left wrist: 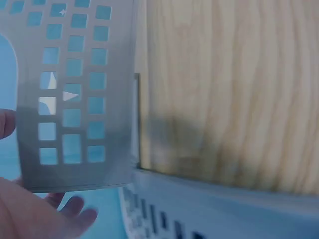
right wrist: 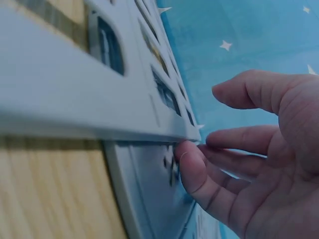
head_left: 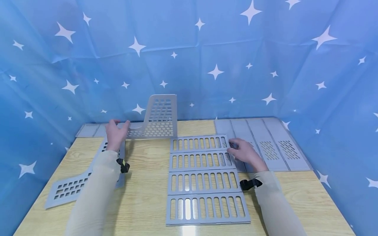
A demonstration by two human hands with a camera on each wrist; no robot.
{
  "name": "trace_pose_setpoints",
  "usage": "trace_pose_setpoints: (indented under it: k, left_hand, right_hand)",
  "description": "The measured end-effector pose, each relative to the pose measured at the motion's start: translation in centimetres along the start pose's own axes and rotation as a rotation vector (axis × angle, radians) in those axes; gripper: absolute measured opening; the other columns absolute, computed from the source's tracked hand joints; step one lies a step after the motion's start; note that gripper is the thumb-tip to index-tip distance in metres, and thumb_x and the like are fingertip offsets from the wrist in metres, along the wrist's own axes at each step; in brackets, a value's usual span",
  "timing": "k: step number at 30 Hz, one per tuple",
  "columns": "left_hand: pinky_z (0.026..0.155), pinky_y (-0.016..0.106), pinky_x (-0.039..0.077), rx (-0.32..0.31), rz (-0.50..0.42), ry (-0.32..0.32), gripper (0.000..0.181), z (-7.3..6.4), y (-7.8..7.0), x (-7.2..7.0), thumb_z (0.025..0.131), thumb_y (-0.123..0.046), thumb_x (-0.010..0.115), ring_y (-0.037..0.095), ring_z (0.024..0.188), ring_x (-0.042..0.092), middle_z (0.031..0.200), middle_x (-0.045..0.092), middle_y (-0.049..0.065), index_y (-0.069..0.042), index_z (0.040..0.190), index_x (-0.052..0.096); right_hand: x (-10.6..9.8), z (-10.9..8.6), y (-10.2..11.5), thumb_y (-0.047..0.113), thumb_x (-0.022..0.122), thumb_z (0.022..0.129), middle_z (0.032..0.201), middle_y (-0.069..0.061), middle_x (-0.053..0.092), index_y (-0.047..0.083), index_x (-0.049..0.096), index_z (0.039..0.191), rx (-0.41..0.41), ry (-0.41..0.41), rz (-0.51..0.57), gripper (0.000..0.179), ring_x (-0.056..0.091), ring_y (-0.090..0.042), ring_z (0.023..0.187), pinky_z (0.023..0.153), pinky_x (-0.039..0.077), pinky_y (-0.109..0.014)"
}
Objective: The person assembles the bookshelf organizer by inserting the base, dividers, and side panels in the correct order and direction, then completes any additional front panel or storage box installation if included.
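My left hand (head_left: 115, 133) grips the low end of a grey L-shaped perforated panel (head_left: 175, 114), which stands upright near the back of the table. In the left wrist view, the thumb is at one edge of that panel (left wrist: 117, 109) and the other fingers reach round behind its end. My right hand (head_left: 244, 151) is at the far right corner of a grey slotted panel (head_left: 203, 194) with several rows of long openings. Seen from the right wrist, relaxed fingertips (right wrist: 193, 172) touch the slotted panel's edge, while the thumb stays apart from it.
Under my left forearm lies a second L-shaped perforated panel (head_left: 69, 179). Flat grey panels (head_left: 268, 131) with small slots spread across the back right, partly under the slotted panel. Another flat panel (head_left: 88, 131) lies at the back left. A blue star-printed curtain (head_left: 189, 65) surrounds the wooden table (head_left: 144, 183).
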State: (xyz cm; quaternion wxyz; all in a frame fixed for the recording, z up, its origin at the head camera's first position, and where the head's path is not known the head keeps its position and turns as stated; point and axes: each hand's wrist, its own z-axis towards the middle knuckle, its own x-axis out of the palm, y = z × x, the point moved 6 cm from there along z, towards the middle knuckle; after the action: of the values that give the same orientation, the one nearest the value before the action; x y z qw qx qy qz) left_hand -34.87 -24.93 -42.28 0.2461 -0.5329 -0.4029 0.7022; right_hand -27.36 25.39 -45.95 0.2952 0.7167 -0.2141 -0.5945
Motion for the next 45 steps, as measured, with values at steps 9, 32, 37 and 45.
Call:
trace_pose_setpoints:
  k: [9,32,37,45]
  left_hand:
    - [0.109,0.055,0.045,-0.077,0.018,0.011,0.062,0.0,0.4,1.4,0.107,-0.04,0.05,0.045,0.133,0.048,0.145,0.041,0.031,0.008,0.144,0.04]
    - [0.108,0.056,0.045,-0.047,0.043,0.161,0.068,0.2,-0.1,3.7,0.103,-0.043,0.054,0.044,0.132,0.05,0.144,0.047,0.03,0.005,0.147,0.037]
    - [0.11,0.054,0.044,-0.043,-0.021,0.156,0.064,-0.1,-0.3,5.2,0.104,-0.04,0.056,0.043,0.132,0.049,0.143,0.047,0.029,0.005,0.145,0.039]
    - [0.11,0.052,0.044,-0.118,-0.098,0.139,0.07,-1.3,-0.7,5.7,0.105,-0.049,0.051,0.042,0.131,0.049,0.143,0.045,0.029,0.004,0.146,0.035]
  right_hand:
    - [0.5,-0.1,-0.1,0.02,0.06,0.101,0.148,-0.035,0.048,-0.007,0.041,0.153,-0.019,0.008,-0.005,0.062,0.068,-0.031,0.092,0.076,0.056,-0.043]
    - [0.6,-0.1,-0.2,0.002,0.073,0.088,0.062,-0.002,0.049,0.006,0.037,0.16,0.033,0.087,0.053,0.081,0.041,-0.018,0.057,0.055,0.035,-0.032]
    - [1.2,0.2,0.8,0.002,0.07,0.087,0.066,-0.004,0.055,0.002,0.032,0.161,0.007,0.092,-0.001,0.083,0.042,-0.016,0.054,0.054,0.037,-0.032]
    - [1.0,0.0,0.2,0.009,0.072,0.092,0.069,-0.004,0.055,0.004,0.029,0.162,0.051,0.094,0.006,0.082,0.048,-0.019,0.062,0.057,0.038,-0.034]
